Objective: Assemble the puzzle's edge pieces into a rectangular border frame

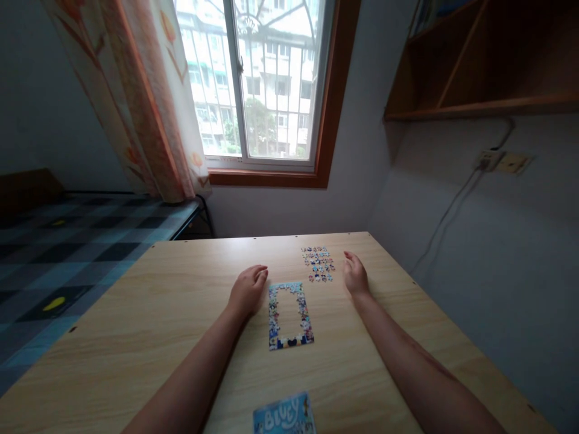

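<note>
A jigsaw puzzle border (273,325), put together as a rectangle with bare wood inside, lies flat on the wooden table (190,283). My left hand (248,288) rests just left of its upper corner, fingers loosely bent and apart, with nothing seen in it. Beyond the border, loose puzzle pieces (318,263) are laid out in rows. To the right of these rows my right hand (355,273) rests on its side, fingers loosely bent, also holding nothing visible. Neither hand touches the pieces.
A blue box marked "Bluey" (284,415) lies at the near edge of view. At left stands a bed with a checked cover (90,241). A curtain (149,102) hangs beside the window. On the right wall are a wooden shelf (479,107) and a plugged-in cord (446,212).
</note>
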The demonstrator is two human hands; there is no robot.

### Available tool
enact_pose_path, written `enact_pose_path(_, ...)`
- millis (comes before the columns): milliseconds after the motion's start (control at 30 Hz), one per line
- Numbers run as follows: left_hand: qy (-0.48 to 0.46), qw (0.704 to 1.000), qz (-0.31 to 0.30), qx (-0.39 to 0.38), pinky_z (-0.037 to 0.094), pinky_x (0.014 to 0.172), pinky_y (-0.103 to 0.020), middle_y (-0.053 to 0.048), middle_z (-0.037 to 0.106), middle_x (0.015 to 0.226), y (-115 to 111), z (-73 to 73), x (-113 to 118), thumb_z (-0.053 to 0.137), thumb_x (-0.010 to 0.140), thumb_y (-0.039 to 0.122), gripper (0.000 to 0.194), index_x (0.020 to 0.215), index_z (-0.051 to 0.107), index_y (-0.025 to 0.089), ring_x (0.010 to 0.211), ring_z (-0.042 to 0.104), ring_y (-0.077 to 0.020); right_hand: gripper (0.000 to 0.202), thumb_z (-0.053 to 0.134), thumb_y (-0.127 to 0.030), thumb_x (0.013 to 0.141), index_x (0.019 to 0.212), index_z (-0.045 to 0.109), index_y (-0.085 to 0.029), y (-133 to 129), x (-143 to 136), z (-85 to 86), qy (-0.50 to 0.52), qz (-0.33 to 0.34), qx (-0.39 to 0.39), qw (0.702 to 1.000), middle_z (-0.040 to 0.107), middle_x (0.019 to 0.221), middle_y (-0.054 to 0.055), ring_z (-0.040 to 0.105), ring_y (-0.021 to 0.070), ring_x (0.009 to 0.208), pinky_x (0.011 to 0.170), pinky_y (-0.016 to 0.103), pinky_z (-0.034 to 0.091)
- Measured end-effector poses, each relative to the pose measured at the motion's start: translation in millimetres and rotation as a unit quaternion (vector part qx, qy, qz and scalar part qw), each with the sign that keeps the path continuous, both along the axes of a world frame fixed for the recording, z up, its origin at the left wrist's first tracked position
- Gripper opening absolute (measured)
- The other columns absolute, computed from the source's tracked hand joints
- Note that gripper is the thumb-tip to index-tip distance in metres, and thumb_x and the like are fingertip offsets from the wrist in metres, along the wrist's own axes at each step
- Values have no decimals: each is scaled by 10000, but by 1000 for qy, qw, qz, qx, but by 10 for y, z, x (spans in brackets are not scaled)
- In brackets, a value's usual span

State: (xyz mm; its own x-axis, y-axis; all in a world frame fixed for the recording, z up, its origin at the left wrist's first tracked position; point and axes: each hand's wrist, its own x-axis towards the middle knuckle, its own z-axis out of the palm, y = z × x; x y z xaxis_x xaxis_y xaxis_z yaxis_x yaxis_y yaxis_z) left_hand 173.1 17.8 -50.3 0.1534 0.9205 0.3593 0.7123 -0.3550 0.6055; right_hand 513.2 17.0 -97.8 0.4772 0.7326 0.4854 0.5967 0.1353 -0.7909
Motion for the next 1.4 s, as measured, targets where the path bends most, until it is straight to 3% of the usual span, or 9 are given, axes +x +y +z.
enact_pose_path(267,8,999,47,3,473,1019,-386,-122,734,1119,-37,45,5,403,921,403,415,1016,729,164,1090,650,-267,417,414,-255,858,1151,697,-169,2,-58,32,-21,15,-36,999,706,1197,124,639,246,1133,1034,418,480)
enact_pose_path(467,3,996,84,-7,498,958,-377,-124,745,1056,-70,103,-4,421,908,383,384,981,730,167,1018,672,-267,429,413,-177,796,1081,734,-193,167,-42,64,-42,16,-60,997,735,1100,92,662,213,1042,948,346,518)
enact_pose_path(733,1,996,90,-21,497,940,-369,-126,748,1044,-94,136,-13,457,898,388,370,983,733,156,995,677,-263,447,428,-137,767,1077,743,-202,234,-14,86,-77,45,-73,993,741,1097,58,659,184,1001,908,301,520)
enact_pose_path(1100,-88,991,92,-49,542,864,-339,-97,760,1037,-106,132,-65,530,860,431,332,966,729,187,939,716,-253,269,545,-233,848,971,783,-216,47,-157,247,-158,77,-42,984,702,1174,87,586,235,1152,1064,414,431)
enact_pose_path(1300,-134,984,105,-60,530,912,-369,-97,763,1045,-123,155,-87,530,852,452,353,958,731,182,971,697,-258,194,648,-325,846,914,808,-240,-42,-222,311,-215,99,-56,970,648,1292,89,485,285,1285,1124,473,346)
enact_pose_path(1400,-200,972,109,-63,528,927,-373,-106,759,1054,-184,145,-102,529,842,440,374,1002,720,161,1001,688,-255,177,676,-328,831,918,810,-253,-41,-231,313,-233,104,-74,964,622,1342,83,442,300,1339,1142,495,308)
